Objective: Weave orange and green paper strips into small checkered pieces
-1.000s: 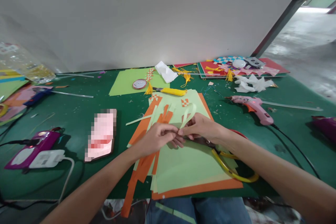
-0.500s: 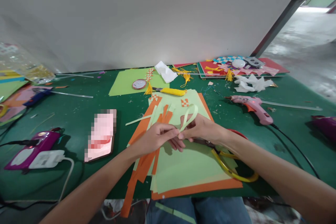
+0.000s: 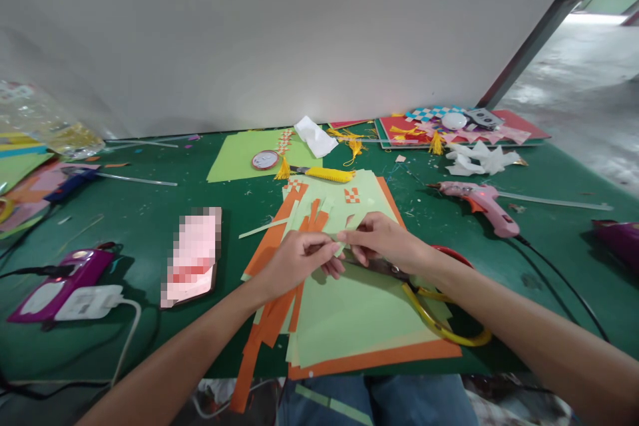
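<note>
Over a stack of pale green paper (image 3: 344,333), my left hand (image 3: 304,259) pinches a small light green strip (image 3: 341,249) between thumb and fingers. My right hand (image 3: 382,239) meets it there, its thumb and fingertips closed on the same strip, most of which is hidden by the fingers. Scissors with a yellow and red handle (image 3: 439,327) lie partly under my right wrist. Orange strips (image 3: 272,313) lie beside my left hand. A small orange-and-white woven piece (image 3: 352,195) rests on the paper beyond my hands.
A phone (image 3: 192,259) and a purple power strip (image 3: 64,283) lie at left. A yellow cutter (image 3: 329,174) is beyond the paper stack. At right is a pink glue gun (image 3: 482,203) with its cord. A blue glue gun (image 3: 74,185) lies far left, red sheets (image 3: 529,125) at the back right.
The light green loop that stood up between my hands no longer shows; only a short bit is visible at the fingertips. My right hand has shifted slightly up, with its fingers closer over the strip.
</note>
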A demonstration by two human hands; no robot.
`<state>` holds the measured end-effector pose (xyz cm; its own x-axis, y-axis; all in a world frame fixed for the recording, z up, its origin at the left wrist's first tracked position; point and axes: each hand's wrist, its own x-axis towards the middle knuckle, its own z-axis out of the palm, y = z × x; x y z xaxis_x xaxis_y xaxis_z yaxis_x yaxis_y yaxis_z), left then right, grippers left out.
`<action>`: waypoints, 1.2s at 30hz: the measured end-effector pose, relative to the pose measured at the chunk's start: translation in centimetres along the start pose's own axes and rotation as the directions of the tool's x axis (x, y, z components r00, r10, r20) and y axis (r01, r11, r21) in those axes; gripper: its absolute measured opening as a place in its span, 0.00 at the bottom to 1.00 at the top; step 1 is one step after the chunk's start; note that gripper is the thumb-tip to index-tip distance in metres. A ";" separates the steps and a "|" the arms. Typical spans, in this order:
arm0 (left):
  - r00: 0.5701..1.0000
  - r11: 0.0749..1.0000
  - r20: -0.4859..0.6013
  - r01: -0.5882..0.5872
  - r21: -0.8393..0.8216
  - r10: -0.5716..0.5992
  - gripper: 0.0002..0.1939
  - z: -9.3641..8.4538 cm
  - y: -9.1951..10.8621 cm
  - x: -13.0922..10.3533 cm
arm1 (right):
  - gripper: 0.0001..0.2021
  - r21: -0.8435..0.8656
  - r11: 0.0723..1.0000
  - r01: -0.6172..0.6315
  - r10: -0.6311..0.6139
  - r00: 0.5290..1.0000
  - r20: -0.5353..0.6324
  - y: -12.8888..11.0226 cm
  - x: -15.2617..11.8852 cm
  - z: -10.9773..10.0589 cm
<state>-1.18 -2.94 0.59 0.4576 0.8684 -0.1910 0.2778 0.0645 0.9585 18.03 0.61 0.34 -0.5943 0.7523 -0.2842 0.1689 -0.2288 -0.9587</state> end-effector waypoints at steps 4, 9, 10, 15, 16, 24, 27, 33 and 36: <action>1.000 1.000 0.019 0.013 -0.015 -0.012 0.17 0.1 -0.1 0.0 | 0.23 -0.040 0.999 0.012 -0.014 0.999 -0.040 -0.7 -0.3 0.1; 0.999 1.000 0.040 0.012 -0.020 -0.011 0.16 0.1 0.0 0.0 | 0.23 -0.051 0.999 0.010 -0.013 0.999 -0.045 -1.0 -0.5 0.2; 0.999 1.000 0.040 0.011 -0.015 -0.010 0.16 0.1 0.0 0.0 | 0.23 -0.058 0.998 0.012 -0.014 0.999 -0.045 -0.9 -0.4 0.1; 0.999 1.000 -0.033 -0.013 0.000 0.013 0.15 0.1 0.1 0.1 | 0.17 0.028 0.997 0.077 -0.075 0.995 -0.065 -0.1 -0.1 0.0; 0.997 0.999 -0.073 -0.032 0.001 0.032 0.14 0.1 0.1 0.1 | 0.15 0.060 0.993 0.106 -0.101 0.992 -0.079 0.1 -0.1 0.0; 0.956 0.978 -0.232 -0.147 0.147 0.178 0.10 -0.6 -0.1 0.0 | 0.18 0.111 0.970 0.217 -0.220 0.975 0.017 -0.3 -0.4 -0.9; 0.963 0.950 -0.174 -0.151 0.274 0.204 0.10 -0.5 -0.2 -0.1 | 0.27 0.223 0.940 0.258 -0.274 0.961 0.043 -0.3 -0.2 -1.4; 0.967 0.908 -0.082 -0.196 0.370 0.242 0.08 -0.1 -0.2 -0.3 | 0.22 0.001 0.983 0.183 -0.183 0.982 0.040 -0.2 -0.2 -0.8; 0.956 0.890 -0.074 -0.234 0.392 0.284 0.08 -0.1 -0.2 -0.3 | 0.15 -0.131 0.983 0.126 -0.119 0.991 0.060 -0.1 -0.3 -0.2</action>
<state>-1.44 -3.15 0.49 0.4539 0.8848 0.1051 0.4710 -0.3384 0.8147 18.34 0.59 0.54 -0.6562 0.7360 -0.1666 0.1939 -0.0489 -0.9798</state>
